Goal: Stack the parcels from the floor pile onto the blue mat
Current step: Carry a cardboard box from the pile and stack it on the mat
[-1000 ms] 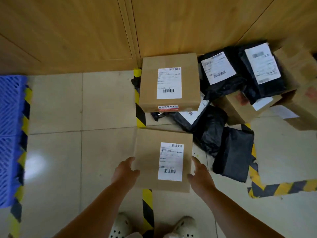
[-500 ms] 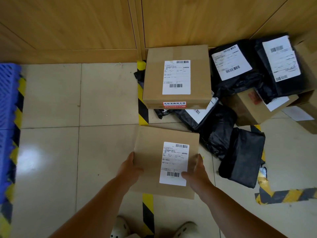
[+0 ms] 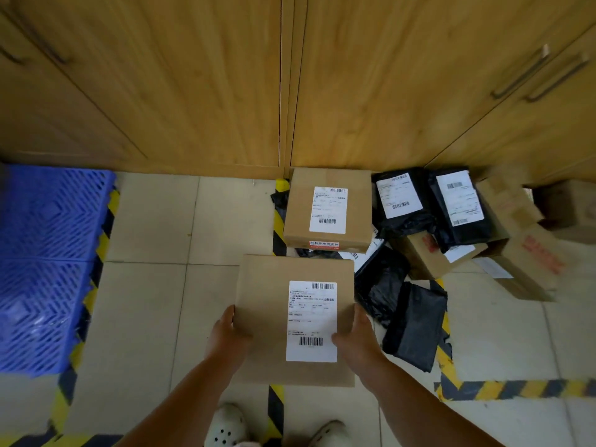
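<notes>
I hold a flat brown cardboard parcel (image 3: 264,304) with a white shipping label above the floor, in front of my feet. My left hand (image 3: 225,333) grips its left edge and my right hand (image 3: 358,337) grips its right edge, thumb on the label. The floor pile lies behind and to the right: a brown box (image 3: 300,208) with a label, several black poly bags (image 3: 416,321) and more brown boxes (image 3: 522,266). The blue mat (image 3: 48,266), a blue plastic grid, lies on the floor at the far left with nothing visible on it.
Wooden cabinet doors (image 3: 354,75) stand behind the pile. Yellow-and-black hazard tape (image 3: 516,388) marks the tiled floor around the mat and the pile. My two light clogs (image 3: 225,427) show at the bottom edge.
Both hands closed on the parcel's sides and lifted it off the floor toward me. The view has pulled up and back, so the blue mat shows more at the left.
</notes>
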The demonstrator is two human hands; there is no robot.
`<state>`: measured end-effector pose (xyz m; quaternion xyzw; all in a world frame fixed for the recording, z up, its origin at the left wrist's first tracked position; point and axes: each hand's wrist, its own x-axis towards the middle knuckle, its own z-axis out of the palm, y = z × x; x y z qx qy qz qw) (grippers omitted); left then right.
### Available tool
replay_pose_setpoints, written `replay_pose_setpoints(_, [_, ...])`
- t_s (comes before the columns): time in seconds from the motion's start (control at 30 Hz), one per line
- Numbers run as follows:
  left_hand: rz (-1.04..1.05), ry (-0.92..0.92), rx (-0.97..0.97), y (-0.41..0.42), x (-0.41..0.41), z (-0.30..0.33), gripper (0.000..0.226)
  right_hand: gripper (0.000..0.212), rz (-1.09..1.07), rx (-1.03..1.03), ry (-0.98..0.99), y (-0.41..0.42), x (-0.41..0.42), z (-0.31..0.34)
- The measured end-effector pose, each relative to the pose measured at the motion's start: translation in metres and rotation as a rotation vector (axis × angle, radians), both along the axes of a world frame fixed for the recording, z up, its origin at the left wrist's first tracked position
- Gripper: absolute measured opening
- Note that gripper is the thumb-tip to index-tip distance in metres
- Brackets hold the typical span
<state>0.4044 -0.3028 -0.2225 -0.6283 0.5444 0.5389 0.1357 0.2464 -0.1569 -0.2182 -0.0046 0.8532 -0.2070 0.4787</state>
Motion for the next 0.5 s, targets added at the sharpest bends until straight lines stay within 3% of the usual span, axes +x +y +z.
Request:
replay_pose_setpoints(0.3, [0.128,0.089,-0.028,-0.038,0.022,0.166,0.067,0.074,-0.03,-0.106,0.069,-0.042,0.019,0.169])
replay_pose_setpoints(0.5, [0.273,0.284,-0.061,-0.052,0.044,0.28,0.074,0.079,-0.068,-0.176,0.112,-0.061,0.044,0.284])
